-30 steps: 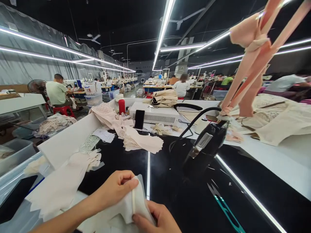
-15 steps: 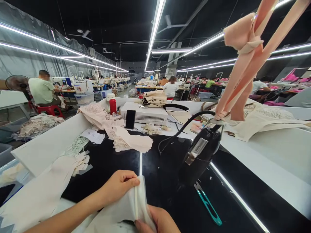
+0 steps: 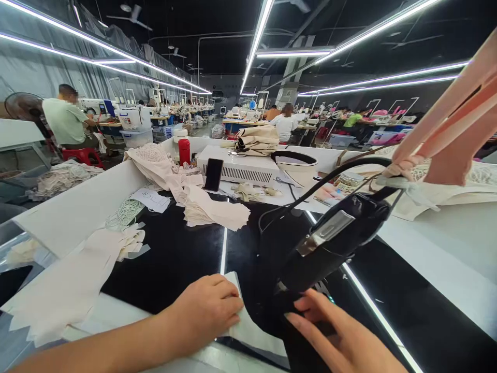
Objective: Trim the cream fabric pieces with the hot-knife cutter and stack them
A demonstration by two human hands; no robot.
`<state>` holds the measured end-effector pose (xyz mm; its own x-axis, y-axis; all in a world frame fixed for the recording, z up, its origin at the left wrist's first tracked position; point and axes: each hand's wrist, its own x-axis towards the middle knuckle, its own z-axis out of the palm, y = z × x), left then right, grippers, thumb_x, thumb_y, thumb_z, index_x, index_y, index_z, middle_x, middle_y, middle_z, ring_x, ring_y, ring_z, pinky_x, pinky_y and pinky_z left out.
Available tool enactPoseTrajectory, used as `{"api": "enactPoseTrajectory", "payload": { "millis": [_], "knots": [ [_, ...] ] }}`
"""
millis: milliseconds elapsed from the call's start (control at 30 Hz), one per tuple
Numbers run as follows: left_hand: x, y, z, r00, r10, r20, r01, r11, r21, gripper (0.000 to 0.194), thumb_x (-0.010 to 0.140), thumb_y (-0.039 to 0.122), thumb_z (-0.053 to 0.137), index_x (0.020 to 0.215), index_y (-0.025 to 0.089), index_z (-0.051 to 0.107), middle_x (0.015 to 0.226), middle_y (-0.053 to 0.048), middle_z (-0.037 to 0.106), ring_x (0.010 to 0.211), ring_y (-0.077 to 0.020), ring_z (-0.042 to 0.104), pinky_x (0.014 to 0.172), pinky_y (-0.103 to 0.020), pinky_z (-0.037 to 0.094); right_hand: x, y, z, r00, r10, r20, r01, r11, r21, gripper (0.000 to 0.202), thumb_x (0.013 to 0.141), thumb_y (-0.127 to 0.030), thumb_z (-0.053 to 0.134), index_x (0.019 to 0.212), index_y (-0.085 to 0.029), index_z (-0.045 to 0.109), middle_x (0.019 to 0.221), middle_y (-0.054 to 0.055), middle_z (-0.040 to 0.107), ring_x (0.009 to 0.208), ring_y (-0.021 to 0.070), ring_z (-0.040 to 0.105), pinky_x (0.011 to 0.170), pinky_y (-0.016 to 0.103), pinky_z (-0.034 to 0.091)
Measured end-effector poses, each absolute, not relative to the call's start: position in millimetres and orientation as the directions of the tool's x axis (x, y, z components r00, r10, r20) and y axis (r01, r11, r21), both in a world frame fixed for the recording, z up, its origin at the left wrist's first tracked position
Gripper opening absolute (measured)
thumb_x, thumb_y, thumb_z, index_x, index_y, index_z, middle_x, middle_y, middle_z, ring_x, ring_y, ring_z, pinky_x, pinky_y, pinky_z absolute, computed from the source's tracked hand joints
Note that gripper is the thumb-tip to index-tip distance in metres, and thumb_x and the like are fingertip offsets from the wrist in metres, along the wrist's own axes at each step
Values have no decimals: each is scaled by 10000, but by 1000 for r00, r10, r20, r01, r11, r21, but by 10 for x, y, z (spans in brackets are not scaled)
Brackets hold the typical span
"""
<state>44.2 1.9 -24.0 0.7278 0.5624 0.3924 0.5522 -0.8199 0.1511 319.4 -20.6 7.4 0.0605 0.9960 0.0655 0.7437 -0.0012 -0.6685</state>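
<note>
A cream fabric piece [image 3: 258, 331] lies at the front edge of the black tabletop [image 3: 171, 269]. My left hand [image 3: 209, 311] bears down on it with fingers bent and pressed together. My right hand [image 3: 341, 334] is empty, thumb and fingers apart. Its fingertips are close to the lower end of a tilted black tool with a metal plate [image 3: 330, 243]; I cannot tell whether they touch. The tool hangs from a knotted pink fabric strip [image 3: 446, 129], and a black cable leaves its top. Teal thread snips [image 3: 331, 299] are mostly hidden behind the tool and my right hand.
Stacked pale fabric pieces [image 3: 217, 207] lie ahead, with more [image 3: 73, 285] at left beside pale green cord [image 3: 126, 211]. Behind stand a phone [image 3: 213, 174], a red bottle [image 3: 184, 152] and a white vented box [image 3: 236, 171]. Low white walls [image 3: 89, 207] border the table. Co-workers sit farther off.
My right hand has let go of the fabric and moved right, opening beside the black tool. My left hand has gone from pinching the raised fabric to pressing it down. The tool tilts more.
</note>
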Motion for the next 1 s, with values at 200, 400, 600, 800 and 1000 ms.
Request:
{"api": "enactPoseTrajectory", "payload": {
  "millis": [200, 400, 600, 800, 1000],
  "knots": [
    [439, -19, -217, 773, 486, 407, 482, -868, 122, 65, 1013, 147, 578, 1010, 169, 639, 1058, -40, 689, 999, -169, 664, 870, -282, 538, 2915, 95, 446, 68, 927, 369, 350, 324, -879, 769, 653, -711, 818, 1265, -309, 586, 1331, 98, 697, 1213, 353, 683, 971, 457, 619],
    [451, 2, -183, 813, 406, 417, 403, -910, 101, 108, 983, 146, 627, 1088, 159, 649, 1161, -36, 706, 1093, -158, 661, 957, -254, 513, 2412, 278, 643, 233, 807, 543, 97, 536, -838, 382, 811, -471, 820, 1096, -297, 634, 992, 10, 725, 818, 220, 723, 773, 392, 633],
    [544, 21, -222, 769, 442, 462, 499, -867, -1, 136, 1031, 258, 604, 1114, 167, 662, 1191, -44, 724, 1121, -174, 669, 894, -271, 544, 2234, 393, 561, 273, 754, 598, 38, 612, -790, 334, 820, -346, 827, 1048, -268, 596, 859, -16, 671, 621, 161, 640, 601, 344, 575],
    [552, 18, -362, 732, 410, 545, 543, -833, -104, 230, 1040, 336, 582, 1098, 133, 672, 1170, -76, 734, 1056, -186, 686, 824, -283, 566, 2158, 462, 503, 265, 769, 581, -54, 614, -788, 364, 812, -259, 824, 1086, -296, 587, 823, -41, 652, 579, 136, 603, 498, 285, 530],
    [541, 16, -442, 712, 368, 598, 543, -829, -135, 264, 1057, 323, 542, 1104, 112, 694, 1128, -78, 749, 1068, -172, 688, 905, -273, 562, 2150, 484, 426, 230, 766, 601, -136, 637, -759, 399, 856, -268, 771, 1196, -291, 563, 817, -47, 657, 589, 127, 616, 523, 276, 554]
  ]
}}
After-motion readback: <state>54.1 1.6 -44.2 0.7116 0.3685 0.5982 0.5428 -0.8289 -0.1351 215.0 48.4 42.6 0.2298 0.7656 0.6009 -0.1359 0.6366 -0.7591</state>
